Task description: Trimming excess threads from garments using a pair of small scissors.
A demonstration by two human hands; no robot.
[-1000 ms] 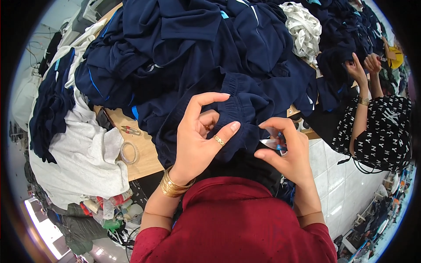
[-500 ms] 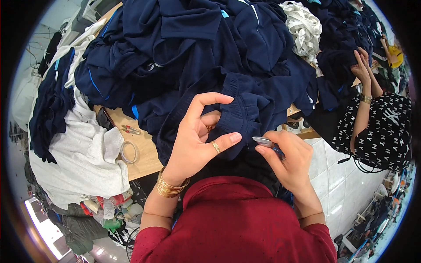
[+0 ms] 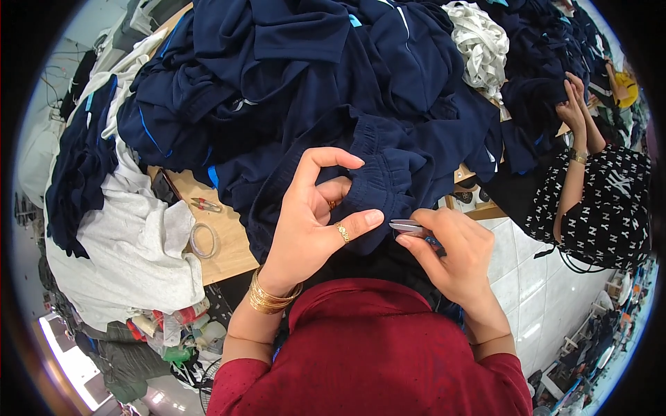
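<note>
A navy garment with a gathered elastic edge lies in front of me, on the near side of a big heap of navy clothing. My left hand holds it at the gathered edge, index finger and thumb spread over the cloth, the other fingers curled in. Thread snips are gripped in my right hand, mostly covered by the fingers. Their pale blades point left at the lower edge of the garment, close to my left thumb. Whether a thread lies between the blades is too small to tell.
Left on the wooden table are a tape roll, red-handled snips and grey-white cloth. A bundle of white strips lies at the back right. Another person handles navy cloth on the right.
My right hand has moved slightly left, bringing the snips' blades nearer to the garment's lower edge. My left hand stays almost in place on the cloth.
</note>
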